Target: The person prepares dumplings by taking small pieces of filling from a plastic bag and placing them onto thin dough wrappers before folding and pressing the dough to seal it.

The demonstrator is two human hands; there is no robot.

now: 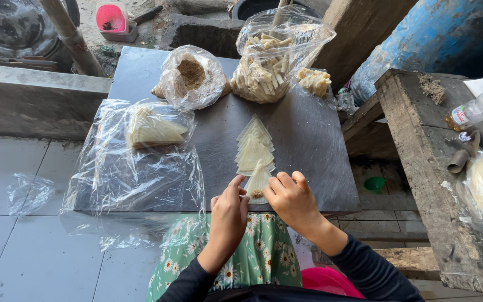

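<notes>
Both hands pinching the nearest wrapper at the worktop's near edge.

Left hand (227, 215) and right hand (290, 198) side by side, fingertips closed narrowly on the triangular wrapper (257, 183) with a dab of brown filling (257, 193) on it, last in a row of overlapping wrappers (254, 146) running away up the middle of the dark worktop (314, 140). Further left, a stack of wrappers (152, 131) lying on a spread clear plastic sheet (135, 173). At the far edge, a bag of brown filling (192, 75) beside a bigger bag of finished rolls (269, 61), with a few loose rolls (314, 81) just right of it. Off to the right, a rough wooden bench (420, 168) carrying a plastic bottle (479, 107).
</notes>
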